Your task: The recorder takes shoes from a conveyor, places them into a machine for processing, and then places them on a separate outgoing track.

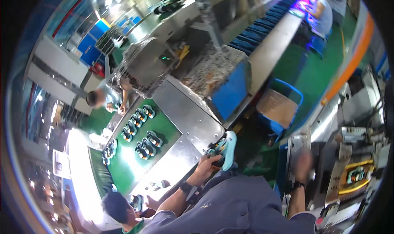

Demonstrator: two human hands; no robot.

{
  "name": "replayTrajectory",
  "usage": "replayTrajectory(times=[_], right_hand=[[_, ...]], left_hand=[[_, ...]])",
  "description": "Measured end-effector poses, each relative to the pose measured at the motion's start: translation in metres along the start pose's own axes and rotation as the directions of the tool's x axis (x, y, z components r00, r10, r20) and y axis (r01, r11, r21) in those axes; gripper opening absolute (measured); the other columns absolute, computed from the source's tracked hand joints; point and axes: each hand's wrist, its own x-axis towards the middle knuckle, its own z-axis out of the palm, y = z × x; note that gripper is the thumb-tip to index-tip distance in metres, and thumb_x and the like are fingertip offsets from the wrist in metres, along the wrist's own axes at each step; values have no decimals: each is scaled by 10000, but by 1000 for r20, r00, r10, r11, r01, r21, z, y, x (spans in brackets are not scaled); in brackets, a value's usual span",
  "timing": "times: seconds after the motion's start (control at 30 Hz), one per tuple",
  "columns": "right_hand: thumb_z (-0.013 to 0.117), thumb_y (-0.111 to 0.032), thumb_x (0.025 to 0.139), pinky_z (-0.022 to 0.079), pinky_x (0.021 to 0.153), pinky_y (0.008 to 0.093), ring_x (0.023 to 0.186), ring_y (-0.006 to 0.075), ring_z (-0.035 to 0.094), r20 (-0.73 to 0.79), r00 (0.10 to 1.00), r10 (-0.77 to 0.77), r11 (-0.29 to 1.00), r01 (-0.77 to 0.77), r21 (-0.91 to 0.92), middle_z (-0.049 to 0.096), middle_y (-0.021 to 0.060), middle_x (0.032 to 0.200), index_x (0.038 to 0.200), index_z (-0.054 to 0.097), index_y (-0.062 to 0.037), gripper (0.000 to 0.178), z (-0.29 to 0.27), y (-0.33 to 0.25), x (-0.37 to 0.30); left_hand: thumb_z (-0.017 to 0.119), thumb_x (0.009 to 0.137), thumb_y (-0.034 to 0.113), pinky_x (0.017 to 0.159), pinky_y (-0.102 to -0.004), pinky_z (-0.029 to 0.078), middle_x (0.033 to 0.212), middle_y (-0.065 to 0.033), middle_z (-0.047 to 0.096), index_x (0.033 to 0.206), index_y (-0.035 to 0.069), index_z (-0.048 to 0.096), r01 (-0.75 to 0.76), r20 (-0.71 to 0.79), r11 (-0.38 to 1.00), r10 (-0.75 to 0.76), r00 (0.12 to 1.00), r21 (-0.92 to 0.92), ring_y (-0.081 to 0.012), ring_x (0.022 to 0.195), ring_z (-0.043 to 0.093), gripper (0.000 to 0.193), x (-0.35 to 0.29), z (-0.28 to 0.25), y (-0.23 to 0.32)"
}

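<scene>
My left hand, with a dark band on its wrist, is closed on a sneaker. The sneaker has a pale mint sole and a dark, multicoloured upper. It is tilted up in front of my body, beside the corner of the metal-edged table. Off to the right, my right hand is over the edge of a machine. It is blurred, so its fingers do not show clearly. Close by in that machine, another sneaker sits inside a yellow frame.
Several sneakers stand in rows on the green belt. A co-worker at lower left handles a shoe; another sits across the belt. A blue-framed chair stands ahead right. Beyond, a person sits by a long conveyor.
</scene>
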Motion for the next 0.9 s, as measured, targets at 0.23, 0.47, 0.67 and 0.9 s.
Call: replayTrajectory(times=[0.23,0.47,0.67,0.9], right_hand=[[603,-62,902,488,702,273,766,157,594,-189,929,-318,825,369,429,630,92,899,1028,625,-22,134,-40,-227,208],[639,-96,882,443,610,257,730,137,590,-203,489,-848,439,864,247,663,36,861,1036,652,-71,157,-44,-596,356],[656,-138,818,480,888,375,1000,276,616,4,342,-940,341,935,93,643,127,1165,1274,552,-115,468,52,-794,465],[690,-170,796,361,1080,421,1281,381,452,223,219,-950,209,975,-69,490,216,1371,1463,328,-241,762,169,-917,563]], left_hand=[[643,880,123,744,-425,558,935,-139,671,1052,-25,613,-112,-277,988,78,958,-109,-255,846,672,230,93,-168,31],[737,785,172,587,-423,536,880,-167,656,1018,-38,619,-238,-505,952,113,856,-191,-271,663,641,335,201,-324,121],[774,727,220,518,-400,492,789,-150,651,936,-35,622,-306,-652,936,124,748,-173,-275,580,634,363,311,-420,232],[694,770,237,518,-355,463,764,-74,610,922,1,620,-379,-638,909,399,659,176,-210,657,597,290,383,-503,299]])
